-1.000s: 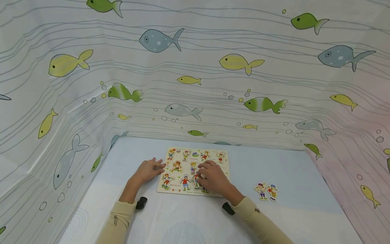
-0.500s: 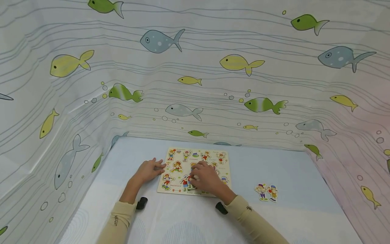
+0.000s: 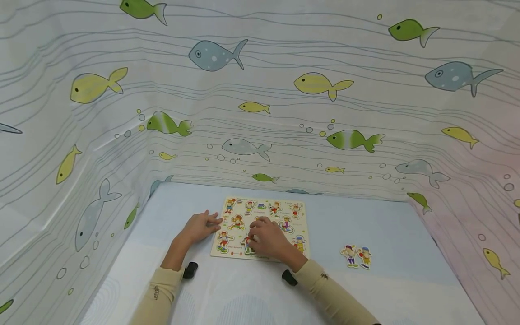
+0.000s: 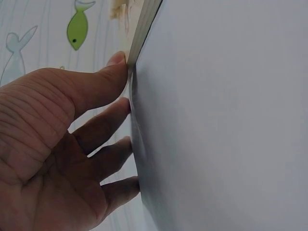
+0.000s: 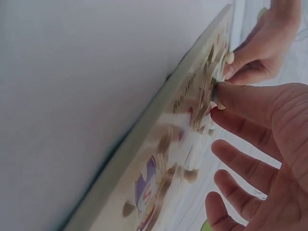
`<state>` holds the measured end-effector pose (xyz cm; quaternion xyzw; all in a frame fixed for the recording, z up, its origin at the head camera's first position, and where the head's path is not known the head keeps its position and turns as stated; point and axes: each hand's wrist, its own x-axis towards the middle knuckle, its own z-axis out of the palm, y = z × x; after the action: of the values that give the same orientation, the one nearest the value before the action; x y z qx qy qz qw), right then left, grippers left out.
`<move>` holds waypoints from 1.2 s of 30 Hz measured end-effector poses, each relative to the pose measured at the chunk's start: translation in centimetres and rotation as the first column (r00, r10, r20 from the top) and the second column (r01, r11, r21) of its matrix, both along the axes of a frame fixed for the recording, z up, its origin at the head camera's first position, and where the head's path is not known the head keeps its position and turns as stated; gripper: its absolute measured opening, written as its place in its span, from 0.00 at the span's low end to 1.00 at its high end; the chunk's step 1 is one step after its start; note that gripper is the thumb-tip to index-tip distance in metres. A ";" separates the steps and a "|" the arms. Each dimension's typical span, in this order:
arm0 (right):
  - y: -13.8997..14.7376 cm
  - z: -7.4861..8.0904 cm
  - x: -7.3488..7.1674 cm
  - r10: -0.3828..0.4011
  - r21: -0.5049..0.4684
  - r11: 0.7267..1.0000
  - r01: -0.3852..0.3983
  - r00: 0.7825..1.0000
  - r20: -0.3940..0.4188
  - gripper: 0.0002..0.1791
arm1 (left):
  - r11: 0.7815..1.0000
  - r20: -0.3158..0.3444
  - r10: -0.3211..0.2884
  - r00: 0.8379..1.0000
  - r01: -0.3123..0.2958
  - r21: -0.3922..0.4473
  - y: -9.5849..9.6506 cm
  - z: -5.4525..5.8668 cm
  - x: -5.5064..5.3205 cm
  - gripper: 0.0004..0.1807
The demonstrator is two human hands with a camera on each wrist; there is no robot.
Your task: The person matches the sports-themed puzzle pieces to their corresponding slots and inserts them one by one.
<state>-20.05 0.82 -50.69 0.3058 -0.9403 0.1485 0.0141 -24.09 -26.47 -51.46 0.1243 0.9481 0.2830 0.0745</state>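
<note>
A wooden peg puzzle board [image 3: 239,237] with children doing sports lies flat on the table. My right hand [image 3: 270,239] is over its lower middle. Thumb and index finger pinch a child-shaped puzzle piece [image 5: 204,98] low over the board, while the other fingers spread loosely in the right wrist view. The hand partly covers that piece in the head view. At the board's left edge rests my left hand [image 3: 200,228], its thumb at the board's side and its fingertips on the table in the left wrist view. Several figures sit on the board around the right hand.
Two loose child-shaped pieces, one in purple trousers [image 3: 349,256] and one with a red ball [image 3: 365,257], lie side by side on the table to the board's right. A fish-patterned sheet [image 3: 284,122] walls the table's back and sides.
My right hand has moved left across the lower board with the puzzle piece, uncovering a cyclist figure and a yellow-clad figure at the right. My left hand stays at the board's edge.
</note>
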 end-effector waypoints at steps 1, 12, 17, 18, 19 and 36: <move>-0.1 -0.1 0.0 0.001 0.001 1.000 -0.001 1.000 0.001 0.05 | 1.000 0.002 0.002 1.000 -0.002 0.001 0.0 0.1 0.0 0.19; -0.3 -0.1 0.2 -0.006 0.022 1.000 0.006 1.000 -0.013 0.05 | 1.000 -0.001 -0.002 1.000 0.002 -0.009 0.0 0.2 -0.1 0.19; -0.3 -0.1 0.2 -0.003 0.017 1.000 0.003 1.000 -0.014 0.05 | 1.000 0.004 0.001 1.000 -0.001 -0.022 0.0 0.2 -0.2 0.19; -0.3 -0.1 0.2 -0.005 0.018 1.000 0.005 1.000 -0.010 0.05 | 1.000 0.006 0.001 1.000 -0.001 -0.019 0.0 0.2 -0.2 0.19; -0.3 -0.2 0.2 -0.006 0.020 1.000 0.006 1.000 -0.007 0.05 | 1.000 0.008 0.001 1.000 -0.001 -0.015 0.1 0.2 -0.1 0.19; 1.5 0.8 1.0 -0.018 -0.037 0.999 0.017 0.999 -0.028 0.08 | 0.998 -0.015 0.005 1.000 -0.006 -0.059 0.3 0.1 0.2 0.18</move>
<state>-19.02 2.30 -49.85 0.2991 -0.9398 0.1615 0.0342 -23.92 -26.14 -51.38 0.1218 0.9570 0.2539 0.0702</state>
